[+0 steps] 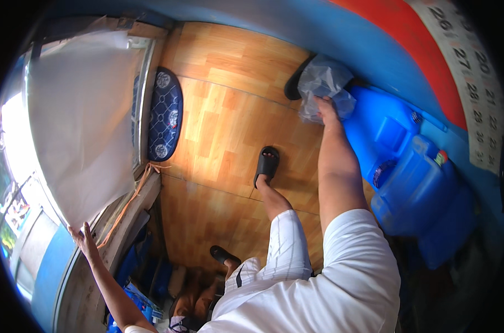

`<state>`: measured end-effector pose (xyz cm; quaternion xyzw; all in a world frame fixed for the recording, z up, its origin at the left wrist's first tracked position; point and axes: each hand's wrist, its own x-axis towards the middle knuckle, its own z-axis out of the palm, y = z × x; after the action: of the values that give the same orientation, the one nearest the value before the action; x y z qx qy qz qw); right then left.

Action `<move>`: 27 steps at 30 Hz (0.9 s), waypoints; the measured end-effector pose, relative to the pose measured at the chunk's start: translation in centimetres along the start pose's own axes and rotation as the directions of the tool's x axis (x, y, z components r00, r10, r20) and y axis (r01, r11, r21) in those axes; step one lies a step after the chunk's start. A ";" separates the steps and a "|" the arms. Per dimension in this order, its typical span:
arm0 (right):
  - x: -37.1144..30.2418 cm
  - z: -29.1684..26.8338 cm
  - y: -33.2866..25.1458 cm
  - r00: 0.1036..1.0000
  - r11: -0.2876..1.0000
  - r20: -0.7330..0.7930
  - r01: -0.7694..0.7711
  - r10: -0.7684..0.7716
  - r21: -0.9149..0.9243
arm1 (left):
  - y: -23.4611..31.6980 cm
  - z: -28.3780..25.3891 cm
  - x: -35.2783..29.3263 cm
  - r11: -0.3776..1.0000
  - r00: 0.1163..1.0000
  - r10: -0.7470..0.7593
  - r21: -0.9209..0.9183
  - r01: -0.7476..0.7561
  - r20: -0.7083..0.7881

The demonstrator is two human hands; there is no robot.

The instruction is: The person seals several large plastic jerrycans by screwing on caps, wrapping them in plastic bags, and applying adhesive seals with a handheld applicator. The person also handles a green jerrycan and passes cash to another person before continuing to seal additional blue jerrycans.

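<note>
My right hand [327, 109] is stretched forward and closed on a crumpled clear plastic bag [325, 80], which hangs over the floor by the blue wall. A large blue plastic water container [376, 125] stands just right of the bag. Off to the left, my left hand [84, 241] is at the bottom corner of a translucent white sheet [82, 122] that hangs across the window opening. Its thumb and fingers meet the corner of the sheet and seem to pinch it.
More blue containers [415, 191] line the right wall under a calendar [476, 94]. A patterned dark blue mat [165, 114] lies on the wood-look floor [218, 127] by the window frame. Orange string [127, 205] runs along the sill. My black slippers [267, 162] are on the floor.
</note>
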<state>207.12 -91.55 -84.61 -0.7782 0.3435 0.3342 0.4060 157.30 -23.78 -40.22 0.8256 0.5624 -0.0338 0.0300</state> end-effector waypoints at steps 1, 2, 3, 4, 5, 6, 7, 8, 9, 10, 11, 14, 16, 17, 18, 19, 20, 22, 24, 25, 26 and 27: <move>0.5 0.2 0.0 0.999 1.000 0.046 0.005 -0.005 0.000 | -0.2 0.0 0.0 1.000 1.000 -0.002 0.023 0.003 -0.009; 0.8 0.8 0.0 0.991 0.996 0.106 0.077 -0.081 0.035 | -0.3 0.1 -0.1 0.998 1.000 0.015 -0.063 -0.015 0.007; 0.8 1.6 0.1 0.975 0.985 0.144 0.160 -0.167 0.060 | -0.3 0.1 -0.2 1.000 1.000 0.014 -0.027 -0.014 0.004; 0.2 2.5 0.3 0.975 0.978 0.072 0.206 -0.209 0.042 | -0.3 0.2 -0.2 1.000 1.000 0.020 -0.024 -0.019 0.021; -0.8 3.5 0.2 0.934 0.946 0.151 0.319 -0.324 0.058 | -0.2 0.3 -0.3 0.999 1.000 0.013 -0.031 -0.012 0.005; -3.1 5.5 0.8 0.938 0.942 0.099 0.335 -0.332 -0.008 | 0.1 0.2 -0.3 1.000 1.000 0.023 0.007 -0.024 0.018; -5.7 6.6 0.9 0.942 0.945 0.186 0.303 -0.278 -0.121 | 0.4 0.1 -0.4 0.999 1.000 0.012 0.041 -0.012 0.015; -8.9 7.7 1.3 0.849 0.752 0.277 0.528 -0.450 -0.395 | 0.9 0.0 -0.5 1.000 0.999 0.001 0.018 -0.001 0.034; -12.7 8.8 1.8 0.826 0.746 0.400 0.545 -0.398 -0.384 | 1.4 -0.3 -0.9 0.998 0.999 -0.027 0.059 0.025 0.036; -17.1 9.6 2.5 0.778 0.673 0.474 0.611 -0.412 -0.418 | 1.9 -0.6 -1.2 0.991 0.997 -0.057 0.127 0.049 0.055; -21.2 10.2 2.7 0.772 0.676 0.562 0.587 -0.299 -0.446 | 2.5 -1.0 -1.7 0.995 0.994 -0.080 0.066 0.075 0.073; -33.8 11.2 3.6 0.638 0.483 0.716 0.740 -0.284 -0.468 | 4.3 -2.8 -4.1 0.997 0.985 -0.079 -0.014 0.082 0.153; -41.4 10.8 3.7 0.507 0.361 0.844 0.830 -0.176 -0.424 | 5.8 -3.9 -6.0 0.979 0.985 -0.049 -0.189 0.080 0.163; -44.8 10.0 3.6 0.360 0.314 0.914 0.903 -0.186 -0.292 | 6.6 -4.6 -7.2 0.971 0.972 -0.078 -0.205 0.125 0.224; -48.1 9.2 3.4 0.247 0.241 0.960 0.948 -0.133 -0.210 | 7.3 -5.4 -8.7 0.974 0.964 -0.074 -0.190 0.125 0.256; -51.8 9.3 2.7 0.138 0.138 0.990 0.981 -0.005 -0.136 | 7.7 -6.4 -9.9 0.970 0.954 -0.040 -0.216 0.108 0.299; -55.6 9.2 1.9 0.081 0.029 0.985 0.996 0.154 -0.087 | 8.2 -7.7 -11.4 0.959 0.945 0.032 -0.276 0.062 0.325; -63.9 8.3 0.6 -0.059 -0.001 0.991 0.998 0.120 0.059 | 8.2 -10.5 -15.4 0.886 0.861 0.213 -0.462 0.028 0.461; -71.9 6.8 -1.9 -0.113 0.054 0.994 0.992 -0.004 0.113 | 6.2 -13.6 -22.2 0.563 0.521 0.585 -0.773 0.291 0.622; -76.0 6.2 -2.8 -0.161 0.149 0.983 0.974 -0.084 0.172 | 3.7 -15.6 -25.2 0.573 0.395 0.752 -0.819 0.002 0.527; -80.4 5.7 -3.3 -0.230 0.230 0.958 0.936 -0.171 0.266 | 1.2 -17.4 -28.2 0.419 0.255 0.889 -0.900 -0.118 0.380; -84.4 5.1 -3.2 -0.212 0.308 0.954 0.912 -0.211 0.271 | -2.9 -19.3 -31.3 0.505 0.383 0.830 -0.837 -0.210 0.405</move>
<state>162.85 -63.54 -18.10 -0.5281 -0.5439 0.5399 0.3658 143.55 -50.05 -18.17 0.7893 0.1355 -0.1728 0.5733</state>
